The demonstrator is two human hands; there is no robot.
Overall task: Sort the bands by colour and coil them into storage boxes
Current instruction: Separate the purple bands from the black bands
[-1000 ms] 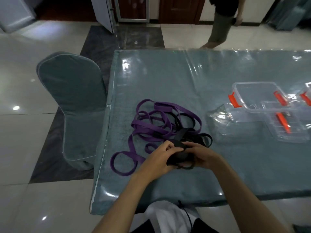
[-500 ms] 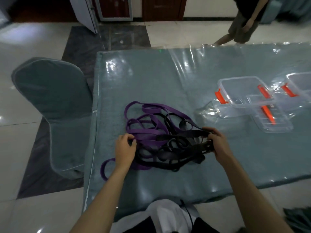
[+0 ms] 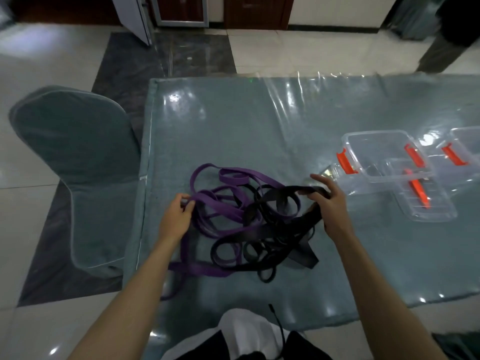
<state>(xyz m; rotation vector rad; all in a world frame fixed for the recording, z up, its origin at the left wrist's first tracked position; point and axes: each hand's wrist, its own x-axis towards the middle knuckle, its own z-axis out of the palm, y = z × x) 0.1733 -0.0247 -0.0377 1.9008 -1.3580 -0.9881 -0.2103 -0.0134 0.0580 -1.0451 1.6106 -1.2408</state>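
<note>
My left hand (image 3: 176, 216) pinches a purple band (image 3: 220, 203) at the left edge of the tangle, fingers curled, forearm reaching in from below. My right hand (image 3: 331, 206) grips a black band (image 3: 291, 193) at the tangle's right side, thumb over the strap, wrist raised. The mixed heap lies on the table (image 3: 259, 126) between my hands. Clear storage boxes (image 3: 384, 157) with orange clips sit right of the tangle, near my right hand.

Left hand (image 3: 176, 216) pinches purple bands (image 3: 220, 203); right hand (image 3: 331, 203) grips black bands (image 3: 272, 235)
</note>
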